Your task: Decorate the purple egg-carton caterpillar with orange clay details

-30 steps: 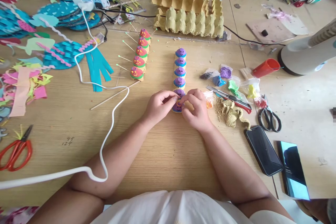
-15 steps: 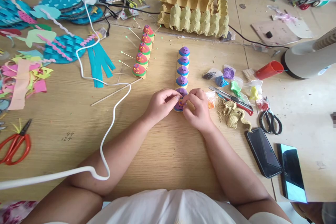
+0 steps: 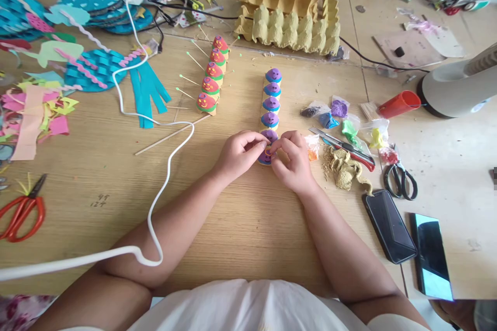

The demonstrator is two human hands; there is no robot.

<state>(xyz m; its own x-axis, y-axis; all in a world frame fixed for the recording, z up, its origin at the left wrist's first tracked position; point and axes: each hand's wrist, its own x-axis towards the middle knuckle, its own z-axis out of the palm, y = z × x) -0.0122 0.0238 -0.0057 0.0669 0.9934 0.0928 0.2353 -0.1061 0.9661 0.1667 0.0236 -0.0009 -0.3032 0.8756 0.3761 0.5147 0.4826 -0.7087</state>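
Note:
A strip of egg-carton cups, coated in purple and blue clay with small faces, stands in front of me. My left hand comes from the left to its nearest cup, thumb and forefinger pinched together. From the right, my right hand meets it over the same cup, its fingers curled in a pinch. A bit of orange shows on that cup between my fingertips. Whatever the fingertips hold is too small and covered to make out.
Left of the strip stands a red and green egg-carton strip with sticks poking out. Bags of coloured clay, a craft knife, black-handled scissors and two phones lie right. A white cable crosses my left arm.

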